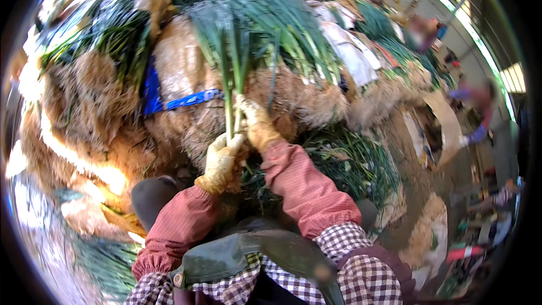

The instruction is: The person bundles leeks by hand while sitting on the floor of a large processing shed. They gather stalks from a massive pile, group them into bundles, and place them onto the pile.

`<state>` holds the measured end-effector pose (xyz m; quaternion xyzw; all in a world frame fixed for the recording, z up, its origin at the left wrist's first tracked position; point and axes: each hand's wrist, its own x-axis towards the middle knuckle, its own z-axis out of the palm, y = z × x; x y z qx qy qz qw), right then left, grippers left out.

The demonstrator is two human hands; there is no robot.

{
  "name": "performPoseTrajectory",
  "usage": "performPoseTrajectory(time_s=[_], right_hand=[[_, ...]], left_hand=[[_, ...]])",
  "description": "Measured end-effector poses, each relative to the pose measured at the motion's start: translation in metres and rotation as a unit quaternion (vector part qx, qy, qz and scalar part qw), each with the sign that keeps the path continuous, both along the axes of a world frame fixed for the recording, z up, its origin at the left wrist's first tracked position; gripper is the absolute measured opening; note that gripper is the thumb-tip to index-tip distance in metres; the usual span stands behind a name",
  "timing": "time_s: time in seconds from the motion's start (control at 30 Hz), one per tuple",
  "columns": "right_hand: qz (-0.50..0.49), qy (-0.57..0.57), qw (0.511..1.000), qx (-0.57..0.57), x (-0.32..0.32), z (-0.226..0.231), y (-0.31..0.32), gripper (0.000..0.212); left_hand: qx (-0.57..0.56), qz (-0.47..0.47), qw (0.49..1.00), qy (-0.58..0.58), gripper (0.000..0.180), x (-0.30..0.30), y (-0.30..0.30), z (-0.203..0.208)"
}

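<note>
Both gloved hands close around one green-onion bunch (232, 87): left hand (221, 158) low, right hand (257, 123) above (piled bundles (101, 90) behind, dirt floor (420, 192) beside).

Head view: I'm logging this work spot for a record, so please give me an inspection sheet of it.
Surface: ground strewn with green trimmings and husk.
Job's things: green onion stalks, upright, roots down.
Clutter: piled onion bundles with matted roots; blue strap.
Grippers: left hand gloved, gripping stalk bases; right hand gloved, closed on stalks higher up.
Cables: nothing seen.
Surroundings: other people at right, blurred.
</note>
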<state>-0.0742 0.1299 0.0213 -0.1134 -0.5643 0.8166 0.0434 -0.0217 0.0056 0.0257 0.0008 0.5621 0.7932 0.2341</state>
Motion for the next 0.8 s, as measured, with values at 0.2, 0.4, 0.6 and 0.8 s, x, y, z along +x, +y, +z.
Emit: performPoseTrajectory(time_s=[0.2, 0.4, 0.6, 0.8], right_hand=[[-0.015, -0.1, 0.989, -0.104, -0.013, -0.066, -0.003, 0.022], [0.074, -0.035, 0.987, -0.139, -0.02, -0.009, -0.002, 0.019], [-0.119, 0.271, 0.753, 0.588, -0.02, -0.06, 0.016, 0.019], [0.254, -0.077, 0.578, 0.772, 0.087, -0.107, 0.014, 0.015]], left_hand=[[0.033, 0.078, 0.996, -0.004, 0.016, -0.008, 0.007, -0.018], [0.026, 0.011, 1.0, -0.009, 0.016, 0.001, 0.006, -0.019], [0.073, -0.035, 0.99, -0.113, 0.021, 0.02, -0.007, -0.01], [-0.019, -0.008, 0.997, -0.079, 0.013, 0.023, -0.008, -0.02]])
